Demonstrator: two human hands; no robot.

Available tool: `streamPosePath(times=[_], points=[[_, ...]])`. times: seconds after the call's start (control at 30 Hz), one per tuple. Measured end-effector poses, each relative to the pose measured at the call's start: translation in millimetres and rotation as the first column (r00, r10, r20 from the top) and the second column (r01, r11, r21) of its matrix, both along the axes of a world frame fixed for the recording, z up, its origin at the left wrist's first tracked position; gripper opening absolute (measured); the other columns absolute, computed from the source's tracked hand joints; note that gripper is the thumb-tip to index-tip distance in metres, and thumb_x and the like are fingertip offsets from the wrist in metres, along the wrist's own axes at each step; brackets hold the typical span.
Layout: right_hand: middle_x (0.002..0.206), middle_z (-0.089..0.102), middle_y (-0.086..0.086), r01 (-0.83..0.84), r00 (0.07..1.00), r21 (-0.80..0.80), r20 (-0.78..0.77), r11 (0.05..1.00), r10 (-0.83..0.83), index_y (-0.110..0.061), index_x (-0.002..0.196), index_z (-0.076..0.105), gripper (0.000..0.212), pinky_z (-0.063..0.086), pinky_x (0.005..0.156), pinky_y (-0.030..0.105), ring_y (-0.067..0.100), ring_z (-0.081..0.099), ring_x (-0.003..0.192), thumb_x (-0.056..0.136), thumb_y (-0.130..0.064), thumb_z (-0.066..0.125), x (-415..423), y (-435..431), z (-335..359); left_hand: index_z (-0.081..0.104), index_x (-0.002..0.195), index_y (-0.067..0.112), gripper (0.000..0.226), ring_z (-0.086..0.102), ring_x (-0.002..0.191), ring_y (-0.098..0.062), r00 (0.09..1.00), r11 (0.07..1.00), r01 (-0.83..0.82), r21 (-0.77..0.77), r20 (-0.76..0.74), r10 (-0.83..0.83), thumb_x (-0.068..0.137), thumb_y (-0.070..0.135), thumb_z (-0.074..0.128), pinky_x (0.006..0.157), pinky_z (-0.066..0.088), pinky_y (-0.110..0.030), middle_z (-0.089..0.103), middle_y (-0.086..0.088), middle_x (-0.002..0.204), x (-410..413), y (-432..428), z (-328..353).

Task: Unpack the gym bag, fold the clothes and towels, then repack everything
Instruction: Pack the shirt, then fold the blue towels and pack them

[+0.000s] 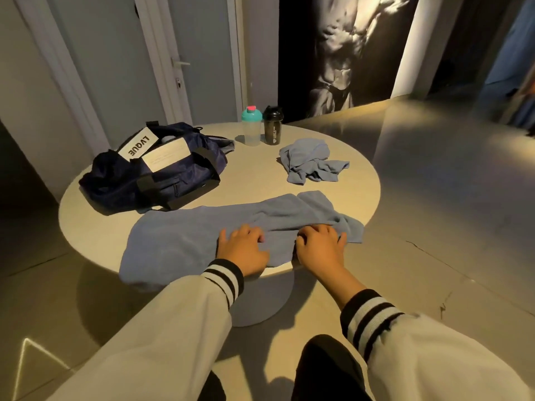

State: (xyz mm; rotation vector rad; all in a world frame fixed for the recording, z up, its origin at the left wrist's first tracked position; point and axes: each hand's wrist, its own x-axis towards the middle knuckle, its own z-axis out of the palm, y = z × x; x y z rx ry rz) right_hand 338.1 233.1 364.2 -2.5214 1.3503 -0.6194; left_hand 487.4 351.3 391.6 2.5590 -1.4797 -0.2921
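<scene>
Two striped-cuffed sleeves (pixel 223 280) enter from the bottom edge; beyond them, the left hand (pixel 241 250) and right hand (pixel 318 246) rest palm-down, side by side, on one large blue towel (pixel 185 235). Left-hand fingers are loosely spread flat on the cloth; right-hand fingers are curled against a bunched fold, though whether they pinch it cannot be told. This towel lies across the near part of a round table (pixel 257 180), its left end hanging over the rim. One dark blue gym bag (pixel 153 172) sits slumped at far left, just beyond the towel. One crumpled blue cloth (pixel 311 160) lies at far right, apart from the towel. Two bottles stand upright and touching at the far edge: a clear bottle (pixel 251 127) with teal lid, and a black bottle (pixel 272 125).
</scene>
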Motion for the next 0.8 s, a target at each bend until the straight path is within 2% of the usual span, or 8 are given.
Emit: streamPosePath(times=[0.13, 0.2, 0.3, 0.37, 0.47, 0.57, 0.67, 0.8], points=[[0.115, 0.065, 0.002, -0.159, 0.978, 0.117, 0.158, 0.980, 0.139, -0.026, 0.112, 0.067, 0.029, 0.046, 0.094, 0.041, 0.023, 0.053, 0.109, 0.100, -0.034, 0.043, -10.7, -7.3, -1.8, 0.058, 0.094, 0.029, 0.019, 0.054, 0.110, -0.025, 0.997, 0.999, -0.009, -0.035, 0.077, 0.012, 0.094, 0.045, 0.048, 0.117, 0.021, -0.052, 0.059, 0.000, 0.106, -27.4, -35.5, 23.2], [0.125, 0.059, 0.005, -0.122, 0.965, 0.141, 0.246, 0.983, 0.084, -0.025, 0.117, 0.066, 0.028, 0.044, 0.100, 0.041, 0.024, 0.047, 0.121, 0.100, -0.031, 0.044, -20.2, -14.0, 2.5, 0.062, 0.107, 0.027, 0.015, 0.054, 0.113, -0.024, 0.993, 0.961, 0.070, -0.268, -0.071, -0.092, 0.097, 0.030, 0.053, 0.113, 0.034, -0.045, 0.059, 0.000, 0.117, -41.8, -52.5, 14.9], [0.155, 0.028, 0.013, 0.133, 0.987, 0.155, 0.072, 0.979, -0.145, -0.030, 0.134, 0.051, 0.036, 0.023, 0.113, 0.051, 0.033, 0.016, 0.146, 0.101, -0.040, 0.039, -37.2, -29.7, 5.5, 0.052, 0.142, 0.024, 0.041, 0.044, 0.137, -0.023, 0.925, 0.921, 0.141, -0.363, -0.282, -0.253, 0.101, 0.018, 0.051, 0.116, 0.035, -0.039, 0.048, -0.002, 0.148, -52.9, -71.1, 0.8], [0.161, 0.014, 0.019, 0.194, 0.981, 0.285, -0.031, 0.939, -0.193, -0.032, 0.145, 0.038, 0.046, 0.017, 0.116, 0.053, 0.039, 0.008, 0.149, 0.102, -0.046, 0.032, -45.9, -39.6, 7.8, 0.034, 0.156, 0.028, 0.056, 0.026, 0.150, -0.023, 0.939, 0.951, 0.224, -0.212, -0.215, -0.269, 0.103, 0.034, 0.051, 0.123, 0.022, -0.043, 0.031, -0.001, 0.163, -56.3, -81.6, -4.4], [0.154, 0.030, 0.018, 0.161, 0.986, 0.321, -0.018, 0.933, -0.164, -0.026, 0.146, 0.040, 0.046, 0.030, 0.111, 0.047, 0.042, 0.034, 0.135, 0.103, -0.040, 0.034, -49.0, -48.9, 11.4, 0.004, 0.160, 0.040, 0.088, -0.002, 0.156, -0.026, 0.957, 0.940, 0.290, 0.180, -0.033, -0.289, 0.091, 0.068, 0.051, 0.124, 0.000, -0.054, 0.000, 0.001, 0.170, -63.3, -91.0, -7.8], [0.146, 0.043, 0.010, 0.119, 0.993, 0.233, -0.004, 0.965, -0.121, -0.023, 0.140, 0.050, 0.041, 0.035, 0.106, 0.042, 0.036, 0.041, 0.128, 0.101, -0.026, 0.041, -52.3, -56.7, 19.0, -0.010, 0.158, 0.043, 0.109, -0.014, 0.154, -0.032, 0.946, 0.899, 0.296, 0.323, 0.033, -0.324, 0.081, 0.074, 0.061, 0.120, -0.008, -0.059, -0.016, -0.003, 0.168, -75.5, -98.1, -8.1], [0.148, 0.042, 0.008, 0.082, 0.976, 0.170, 0.186, 0.982, -0.114, -0.015, 0.139, 0.051, 0.044, 0.039, 0.104, 0.038, 0.033, 0.042, 0.126, 0.096, -0.011, 0.047, -60.5, -68.8, 25.8, 0.020, 0.156, 0.041, 0.088, 0.015, 0.148, -0.031, 0.950, 0.942, 0.311, 0.126, -0.016, -0.311, 0.083, 0.074, 0.057, 0.122, 0.008, -0.048, 0.019, -0.005, 0.162, -84.5, -105.1, -4.9], [0.151, 0.030, 0.010, 0.188, 0.941, 0.224, 0.238, 0.956, -0.241, -0.005, 0.135, 0.047, 0.041, 0.043, 0.105, 0.042, 0.033, 0.038, 0.131, 0.094, -0.004, 0.051, -69.7, -87.7, 32.9, 0.063, 0.119, 0.034, 0.038, 0.056, 0.112, -0.020, 0.956, 0.953, 0.261, -0.152, -0.094, -0.277, 0.097, 0.061, 0.047, 0.100, 0.044, -0.038, 0.062, 0.004, 0.119, -94.1, -114.4, 5.3]])
